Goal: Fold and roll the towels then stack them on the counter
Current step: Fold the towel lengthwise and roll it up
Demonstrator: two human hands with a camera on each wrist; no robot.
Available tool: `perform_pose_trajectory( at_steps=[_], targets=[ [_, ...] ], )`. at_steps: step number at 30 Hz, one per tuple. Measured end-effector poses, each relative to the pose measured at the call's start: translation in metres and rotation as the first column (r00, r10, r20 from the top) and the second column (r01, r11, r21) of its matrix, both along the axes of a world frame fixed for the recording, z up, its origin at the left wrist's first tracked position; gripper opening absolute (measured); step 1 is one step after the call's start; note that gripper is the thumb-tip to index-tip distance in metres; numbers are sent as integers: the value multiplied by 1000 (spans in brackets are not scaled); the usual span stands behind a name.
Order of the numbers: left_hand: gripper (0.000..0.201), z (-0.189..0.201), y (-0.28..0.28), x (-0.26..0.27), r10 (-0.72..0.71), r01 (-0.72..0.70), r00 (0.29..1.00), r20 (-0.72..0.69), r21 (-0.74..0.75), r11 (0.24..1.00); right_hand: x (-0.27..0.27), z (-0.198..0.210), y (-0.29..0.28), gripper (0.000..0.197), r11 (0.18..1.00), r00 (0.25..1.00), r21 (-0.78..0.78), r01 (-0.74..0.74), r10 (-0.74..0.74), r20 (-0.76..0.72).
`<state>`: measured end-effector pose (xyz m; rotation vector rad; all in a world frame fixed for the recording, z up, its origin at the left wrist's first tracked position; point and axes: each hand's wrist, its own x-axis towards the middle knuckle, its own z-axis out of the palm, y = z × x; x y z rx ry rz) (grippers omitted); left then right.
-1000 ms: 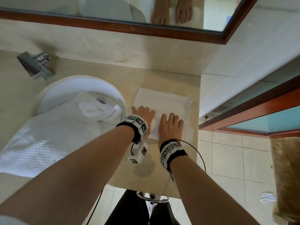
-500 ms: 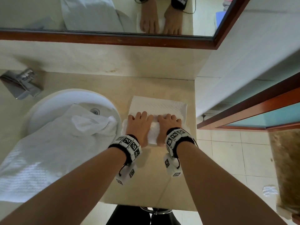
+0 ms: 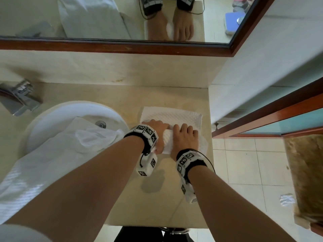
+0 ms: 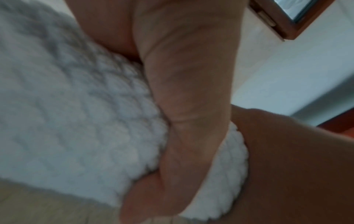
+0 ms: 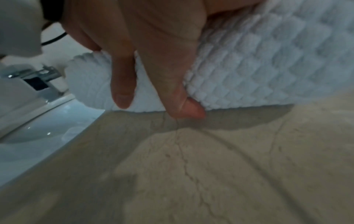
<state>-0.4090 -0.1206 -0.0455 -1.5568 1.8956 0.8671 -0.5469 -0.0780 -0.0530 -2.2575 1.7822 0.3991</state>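
Small white towel (image 3: pixel 176 117), partly rolled, on the counter (image 3: pixel 162 194) just right of the sink (image 3: pixel 52 119). Left hand (image 3: pixel 157 131) and right hand (image 3: pixel 185 138) side by side, fingers curled over the roll, grasping it. Larger towel (image 3: pixel 43 159) draped across the sink.
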Motion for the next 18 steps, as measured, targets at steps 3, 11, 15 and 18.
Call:
perform_pose_trajectory(
  at_steps=[3,11,15,18],
  targets=[
    [113,3,12,-4,-55,63,996,72,-111,992,-1,0,-4,73,1000,1000,30,-5,5,-4],
    [92,-7,72,-3,-106,165,984,146,-492,855,-3,3,-12,87,989,995,135,-60,69,-68],
    [97,-10,68,-7,-65,126,987,144,-472,872,-4,4,-9,90,985,995,161,-63,75,-68],
    [103,-11,58,-9,-25,78,992,122,-453,888,-4,6,-15,94,981,996,186,-58,69,-57]
  ],
)
